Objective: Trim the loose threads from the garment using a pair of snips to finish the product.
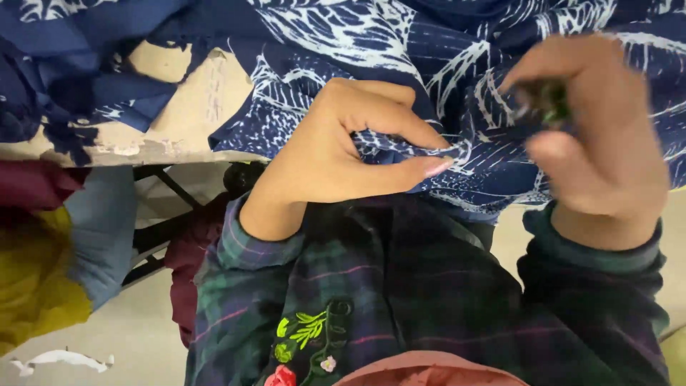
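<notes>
- The left hand [336, 146] sits near the middle of the view, fingers curled in and thumb pressed toward the forefinger, pinching a fold of the navy cloth [400, 50] with its white leaf print.
- The pinched fold lies at about 3 o'clock from that hand, right at the thumb tip.
- The right hand [593, 136] is at 3 o'clock of the view, blurred, its fingers closed around a small dark object [547, 100] with a greenish tint; what that object is cannot be told.
- The two hands are near each other, the cloth running between them and beneath both.
- The navy cloth fills the upper part from 10 to 2 o'clock, draped over a pale table [193, 93] whose worn edge shows at 9 o'clock from the left hand.
- Both wrists come out of dark plaid sleeves [400, 286]; an embroidered flower patch [307, 343] in green, pink and red shows at 6 o'clock.
- At 8 o'clock lie yellow fabric [32, 286], grey-blue fabric [103, 229] and maroon fabric [28, 182], heaped below the table edge.
- A white scrap [64, 359] rests on the pale floor at 7 o'clock.
</notes>
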